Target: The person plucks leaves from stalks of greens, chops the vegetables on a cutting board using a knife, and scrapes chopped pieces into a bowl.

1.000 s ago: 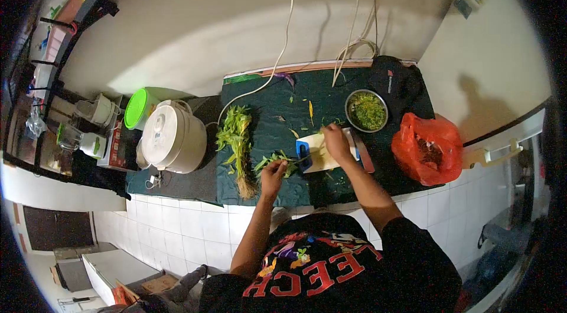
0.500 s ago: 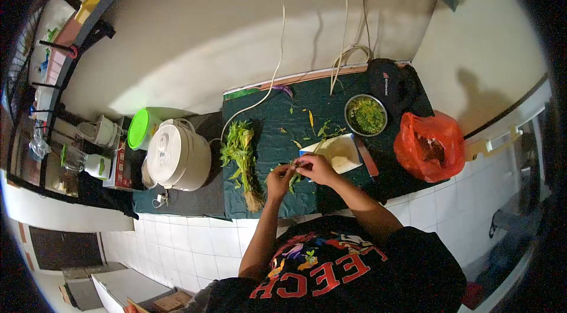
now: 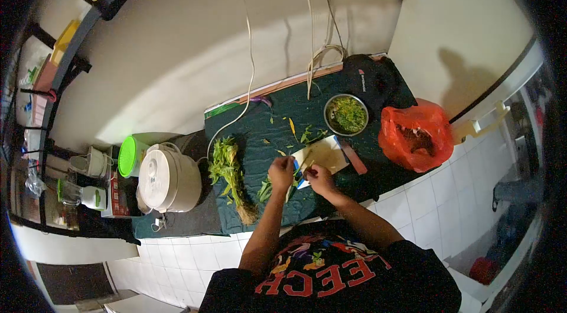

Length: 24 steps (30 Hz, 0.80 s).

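My left hand is closed over the near left edge of a white cutting board with blue corners. What its fingers pinch is too small to make out. My right hand is curled just to the right, at the board's near edge, and its fingertips hide whatever they hold. Loose green leaves lie beside and under my left wrist. Further left rests a bunch of leafy greens with its roots toward me. A metal bowl of picked greens stands behind the board.
A flat reddish strip lies along the board's right side. A red plastic bag stands at the right, near a black bag. On the left are a white rice cooker and a green-lidded tub. Cords hang at the wall.
My hands, which were together, have come apart, the right one moving right and lower relative to the left. The view has shifted and tilted.
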Motion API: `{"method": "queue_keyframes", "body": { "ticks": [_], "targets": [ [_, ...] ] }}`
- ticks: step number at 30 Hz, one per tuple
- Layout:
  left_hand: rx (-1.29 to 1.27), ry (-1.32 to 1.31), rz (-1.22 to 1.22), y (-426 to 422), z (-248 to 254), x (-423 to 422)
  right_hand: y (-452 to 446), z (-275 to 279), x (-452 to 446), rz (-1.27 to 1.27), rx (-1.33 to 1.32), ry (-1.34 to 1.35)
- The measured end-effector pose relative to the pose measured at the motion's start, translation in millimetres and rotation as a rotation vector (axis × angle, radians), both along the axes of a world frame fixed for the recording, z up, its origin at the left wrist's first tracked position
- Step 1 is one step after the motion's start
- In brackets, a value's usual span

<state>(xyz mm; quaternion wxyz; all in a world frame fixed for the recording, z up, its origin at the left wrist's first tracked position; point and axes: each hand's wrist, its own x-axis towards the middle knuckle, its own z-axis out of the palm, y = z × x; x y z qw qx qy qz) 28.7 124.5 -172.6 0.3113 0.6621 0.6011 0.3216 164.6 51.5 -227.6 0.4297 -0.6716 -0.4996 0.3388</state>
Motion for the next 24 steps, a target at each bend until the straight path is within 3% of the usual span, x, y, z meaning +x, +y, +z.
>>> {"method": "queue_keyframes", "body": {
  "ticks": [1,4,6,10,12,14,16,18,21,24],
  "targets": [
    [-0.055,-0.044,0.035,9,2,9,-4,-1,5,-0.024,-0.111,0.058],
    [-0.072,0.017,-0.098,39,-1,36,-12,-5,19,0.001,-0.027,0.221],
    [-0.011,0.056,-0.238,64,-31,49,-13,-11,26,0.011,-0.022,0.164],
    [0.019,-0.065,-0.420,76,-69,60,-16,-8,34,0.010,-0.014,0.365],
    [0.351,0.201,-0.400,72,-69,54,-14,2,36,-0.035,-0.073,0.567],
    [0.349,0.199,-0.402,57,-47,42,-12,9,34,-0.052,-0.083,0.613],
    [-0.092,0.116,-0.359,45,-36,32,-10,4,35,-0.091,-0.149,0.838],
    [-0.103,0.100,-0.381,34,-34,24,-6,4,36,-0.060,-0.129,0.879],
    [-0.378,-0.266,-0.586,12,-40,5,0,7,40,-0.061,-0.144,0.835],
    [-0.352,-0.150,-0.595,-1,-41,-14,10,8,39,-0.107,-0.132,0.727]
  ]
}}
